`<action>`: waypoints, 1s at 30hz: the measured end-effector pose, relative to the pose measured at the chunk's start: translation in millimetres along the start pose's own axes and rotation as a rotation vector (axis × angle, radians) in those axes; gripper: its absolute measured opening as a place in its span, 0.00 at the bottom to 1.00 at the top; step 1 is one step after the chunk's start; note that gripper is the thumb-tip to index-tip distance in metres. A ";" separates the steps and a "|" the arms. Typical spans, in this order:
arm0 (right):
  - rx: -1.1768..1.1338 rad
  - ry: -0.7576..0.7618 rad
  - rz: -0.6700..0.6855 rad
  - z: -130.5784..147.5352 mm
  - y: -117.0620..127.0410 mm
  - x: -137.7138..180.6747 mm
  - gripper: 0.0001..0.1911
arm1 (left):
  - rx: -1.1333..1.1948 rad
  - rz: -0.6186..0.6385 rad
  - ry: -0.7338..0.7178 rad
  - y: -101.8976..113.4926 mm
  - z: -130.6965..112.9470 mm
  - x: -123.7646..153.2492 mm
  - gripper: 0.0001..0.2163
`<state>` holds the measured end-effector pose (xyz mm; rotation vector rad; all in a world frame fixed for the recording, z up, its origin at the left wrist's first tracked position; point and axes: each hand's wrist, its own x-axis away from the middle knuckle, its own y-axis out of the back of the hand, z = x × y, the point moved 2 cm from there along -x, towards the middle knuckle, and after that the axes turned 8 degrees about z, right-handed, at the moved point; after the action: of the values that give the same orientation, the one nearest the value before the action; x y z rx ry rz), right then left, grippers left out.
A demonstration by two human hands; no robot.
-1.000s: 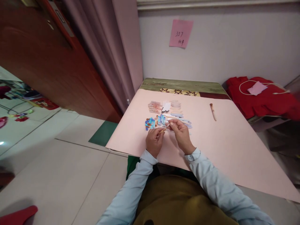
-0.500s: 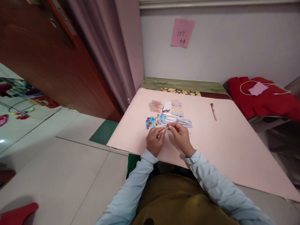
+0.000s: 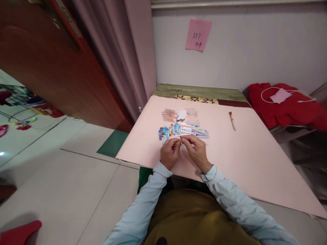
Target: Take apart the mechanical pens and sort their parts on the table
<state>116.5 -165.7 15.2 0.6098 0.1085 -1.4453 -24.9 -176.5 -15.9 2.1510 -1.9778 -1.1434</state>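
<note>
— Report on the hands?

— Both are over the near edge of the pink mat [image 3: 250, 153]. The left hand [image 3: 169, 153] is curled, thumb and forefinger pinching a small brown barrel [image 3: 176, 143]. The right hand [image 3: 196, 150] is pinched as well, fingertips meeting the left at that barrel; whatever it grips is too small to tell.

— And the stock?

— Just beyond the knuckles: blue caps [image 3: 168, 130] to the left, pen tubes [image 3: 195, 130] to the right, refills [image 3: 181, 116] and clear parts behind. A lone stick [image 3: 232, 120] lies well apart on the right.

— Step in hand?

— My judgement: two pen pieces are being joined, mid-fit, not yet seated.

— What does the next move require?

— Keeping both pieces in line while pressing them together, left hand steadying. A tilt would likely jam the fit or let the piece slip.
</note>
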 end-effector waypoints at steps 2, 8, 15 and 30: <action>-0.004 0.005 0.018 0.9 0.6 -0.1 0.10 | 0.024 0.015 0.020 -1.2 1.1 0.5 0.06; -0.027 -0.106 -0.111 -12.4 29.8 -7.0 0.15 | 0.082 0.004 0.117 -3.9 5.9 1.6 0.06; 0.420 -0.253 -0.085 -37.1 69.2 -2.6 0.11 | 0.041 -0.030 0.055 0.2 4.6 -1.9 0.05; 0.823 -0.181 0.266 -34.6 28.5 -8.7 0.09 | 0.109 -0.055 0.159 -3.2 10.3 -1.8 0.10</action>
<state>152.1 -142.3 -1.1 1.1027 -0.7183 -1.2446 -27.2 -169.6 -24.0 2.2809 -1.9670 -0.8577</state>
